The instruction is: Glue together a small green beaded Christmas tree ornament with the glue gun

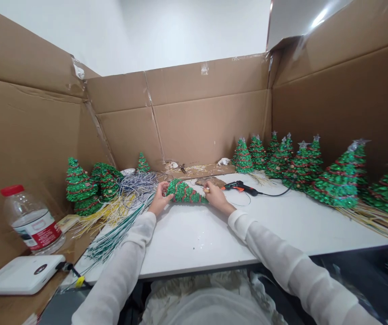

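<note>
A small green beaded Christmas tree with red garland lies on its side above the white table, its wide base to the left. My left hand is closed around the base end. At the narrow tip, my right hand pinches a small tan piece against or close to the tree; whether they touch I cannot tell. Just beyond my right fingers rests a black and orange glue gun, its cable running right. A brown flat pad lies behind the hand.
Finished-looking trees stand along the right, several with clear stars. More trees are at left, beside bundles of green and yellow wires. A bottle and white power bank sit near left. Cardboard walls enclose the table.
</note>
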The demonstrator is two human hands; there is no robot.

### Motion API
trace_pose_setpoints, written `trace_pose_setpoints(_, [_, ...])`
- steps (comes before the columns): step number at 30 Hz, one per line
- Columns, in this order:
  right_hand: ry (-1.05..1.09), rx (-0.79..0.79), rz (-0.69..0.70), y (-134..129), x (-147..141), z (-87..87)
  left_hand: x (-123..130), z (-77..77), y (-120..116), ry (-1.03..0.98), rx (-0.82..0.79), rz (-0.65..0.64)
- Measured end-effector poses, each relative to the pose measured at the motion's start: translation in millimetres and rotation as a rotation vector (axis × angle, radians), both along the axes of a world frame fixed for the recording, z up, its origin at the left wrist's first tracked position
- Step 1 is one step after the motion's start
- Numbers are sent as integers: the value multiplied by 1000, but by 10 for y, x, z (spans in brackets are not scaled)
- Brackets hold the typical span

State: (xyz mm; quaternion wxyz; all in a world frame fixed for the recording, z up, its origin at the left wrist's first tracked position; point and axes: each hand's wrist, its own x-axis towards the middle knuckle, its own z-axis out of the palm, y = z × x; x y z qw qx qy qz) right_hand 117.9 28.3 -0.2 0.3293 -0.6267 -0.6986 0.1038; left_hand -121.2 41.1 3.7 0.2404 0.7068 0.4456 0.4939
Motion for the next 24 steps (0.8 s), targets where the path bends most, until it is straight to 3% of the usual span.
trace_pose_setpoints(5, [65, 23, 5, 28, 30, -10, -66, -3, 37, 71, -72, -62])
trace_pose_setpoints(11, [172, 129, 56, 43, 61, 0, -78, -46, 44, 234, -9, 105])
trace_pose_setpoints(16, [174, 114, -1, 8, 76, 67, -89, -124, 60, 416, 120, 140])
trace_pose_setpoints(20, [85, 62, -50, 2, 101, 100, -142, -144, 85, 509, 149, 103])
trace_pose_setpoints(24, [25, 19, -37, -21, 128, 169, -143, -84, 44, 601, 135, -21])
